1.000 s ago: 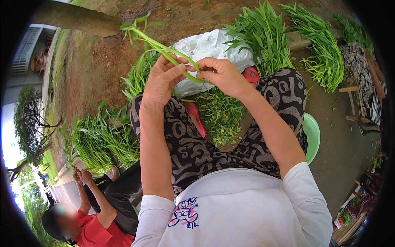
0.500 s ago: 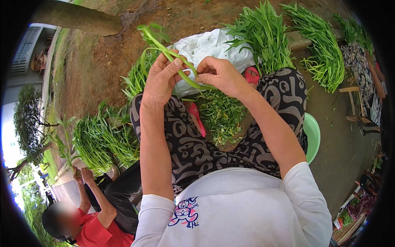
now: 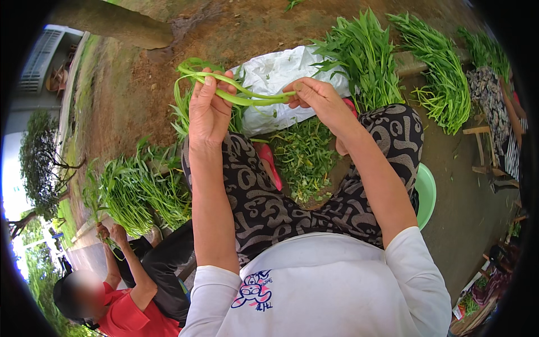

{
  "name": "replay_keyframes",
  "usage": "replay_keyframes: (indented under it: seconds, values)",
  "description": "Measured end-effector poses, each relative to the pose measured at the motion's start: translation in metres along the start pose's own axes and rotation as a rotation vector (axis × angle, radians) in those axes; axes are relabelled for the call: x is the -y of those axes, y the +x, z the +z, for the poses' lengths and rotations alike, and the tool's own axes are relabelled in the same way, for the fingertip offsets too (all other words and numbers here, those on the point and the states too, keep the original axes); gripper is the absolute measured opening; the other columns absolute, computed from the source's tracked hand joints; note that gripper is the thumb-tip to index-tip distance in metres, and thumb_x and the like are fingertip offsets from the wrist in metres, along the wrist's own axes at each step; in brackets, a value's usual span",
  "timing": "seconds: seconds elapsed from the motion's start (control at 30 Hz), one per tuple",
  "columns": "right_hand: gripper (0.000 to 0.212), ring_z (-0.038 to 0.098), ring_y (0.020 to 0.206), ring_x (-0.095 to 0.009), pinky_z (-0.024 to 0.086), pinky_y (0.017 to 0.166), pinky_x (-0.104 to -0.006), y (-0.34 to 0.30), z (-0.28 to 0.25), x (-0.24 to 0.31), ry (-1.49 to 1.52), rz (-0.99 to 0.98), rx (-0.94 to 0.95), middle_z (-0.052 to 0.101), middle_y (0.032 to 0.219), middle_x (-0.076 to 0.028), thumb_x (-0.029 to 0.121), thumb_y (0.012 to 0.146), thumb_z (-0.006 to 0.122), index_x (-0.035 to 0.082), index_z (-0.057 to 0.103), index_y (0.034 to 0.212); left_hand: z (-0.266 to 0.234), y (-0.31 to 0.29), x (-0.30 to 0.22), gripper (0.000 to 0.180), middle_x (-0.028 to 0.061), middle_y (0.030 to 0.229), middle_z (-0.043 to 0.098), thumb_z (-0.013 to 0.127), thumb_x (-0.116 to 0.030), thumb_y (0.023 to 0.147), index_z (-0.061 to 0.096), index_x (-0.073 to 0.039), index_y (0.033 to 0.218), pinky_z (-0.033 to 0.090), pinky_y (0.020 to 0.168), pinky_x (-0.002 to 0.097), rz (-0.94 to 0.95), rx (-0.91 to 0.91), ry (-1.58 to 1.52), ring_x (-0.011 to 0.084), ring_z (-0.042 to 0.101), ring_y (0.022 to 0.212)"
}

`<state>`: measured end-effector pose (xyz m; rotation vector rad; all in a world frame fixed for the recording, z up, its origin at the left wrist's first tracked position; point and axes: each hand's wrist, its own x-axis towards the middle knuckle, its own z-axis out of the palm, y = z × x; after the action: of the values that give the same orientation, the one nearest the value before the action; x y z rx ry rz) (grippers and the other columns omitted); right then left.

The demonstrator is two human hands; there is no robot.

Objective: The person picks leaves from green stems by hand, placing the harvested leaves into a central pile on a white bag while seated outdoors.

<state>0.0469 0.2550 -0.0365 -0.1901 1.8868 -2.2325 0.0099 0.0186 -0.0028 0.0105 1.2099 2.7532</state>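
Long, pale green water spinach stems (image 3: 254, 102) stretch between my hands, in front of a white plastic sack (image 3: 283, 64). My left hand (image 3: 210, 112) is closed on them, with the thumb against the fingers and a looped end hanging out to the left. My right hand (image 3: 321, 101) pinches the other end between thumb and fingertips. Below, between my feet, lies a heap of loose cut leaves (image 3: 303, 157). A bunch of leafy greens (image 3: 182, 112) shows partly behind my left hand.
Leafy bundles lie at the back right (image 3: 365, 62), farther right (image 3: 443, 73) and left (image 3: 140, 185). A light green basin (image 3: 426, 194) stands by my right leg. At left sits a person in a red shirt (image 3: 140, 314), holding greens. A wooden stool (image 3: 480, 143) is at right.
My right hand has moved slightly right and my left hand slightly left. The stems, bent down between the hands before, now run nearly level.
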Motion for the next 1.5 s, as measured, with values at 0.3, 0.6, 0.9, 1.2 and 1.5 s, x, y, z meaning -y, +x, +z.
replay_keyframes:
  seconds: [0.3, 0.6, 0.9, 1.2, 1.5]
  values:
    - [0.029, 0.058, 0.081, -0.009, 0.048, 0.075, -0.0244, -0.008, 0.021, -0.008, -0.036, 0.055, 0.125, 0.060, 0.116, -0.004, 0.004, 0.091, 0.051, 0.003, 0.056, 0.120, -0.006, 0.003, 0.000, 0.023, 0.0123, 0.105, 0.061, 0.061, -0.012, 0.091, 0.051, -0.006, 0.112, 0.052, 0.083, 0.0314, 0.068, -0.050, -0.129, 0.0197, 0.060, 0.095]
    - [0.022, 0.061, 0.083, -0.011, 0.050, 0.077, -0.0242, -0.005, 0.025, -0.021, 0.086, 0.152, 0.214, 0.063, 0.095, -0.005, 0.006, 0.090, 0.056, -0.002, 0.057, 0.111, -0.011, 0.005, -0.004, 0.019, 0.0143, 0.109, 0.060, 0.059, -0.013, 0.092, 0.056, -0.006, 0.109, 0.053, 0.083, 0.0297, 0.143, -0.027, -0.166, 0.0194, 0.060, 0.094]
    - [0.018, 0.058, 0.083, -0.011, 0.046, 0.077, -0.0243, -0.010, 0.027, -0.018, -0.263, -0.049, 0.192, 0.061, 0.091, -0.003, 0.005, 0.089, 0.057, -0.002, 0.059, 0.105, -0.017, 0.007, -0.005, 0.021, 0.0165, 0.113, 0.057, 0.057, -0.015, 0.093, 0.054, -0.002, 0.109, 0.053, 0.084, 0.0296, 0.244, -0.069, -0.107, 0.0212, 0.059, 0.091]
    - [0.016, 0.055, 0.078, -0.019, 0.044, 0.073, -0.0283, -0.010, 0.027, -0.023, -0.491, -0.325, 0.107, 0.055, 0.084, -0.008, 0.002, 0.086, 0.052, 0.002, 0.062, 0.098, -0.010, 0.007, 0.000, 0.018, 0.0182, 0.110, 0.059, 0.058, -0.012, 0.092, 0.054, -0.004, 0.108, 0.054, 0.081, 0.0301, 0.269, -0.076, 0.032, 0.0215, 0.060, 0.088]
    - [0.017, 0.057, 0.074, -0.021, 0.045, 0.069, -0.0297, -0.010, 0.026, -0.009, -0.539, -0.126, 0.038, 0.057, 0.087, -0.009, 0.005, 0.087, 0.052, 0.004, 0.064, 0.099, -0.005, 0.005, 0.001, 0.018, 0.0110, 0.100, 0.062, 0.057, -0.008, 0.093, 0.051, -0.005, 0.109, 0.056, 0.079, 0.0324, 0.254, -0.077, 0.068, 0.0233, 0.062, 0.098]
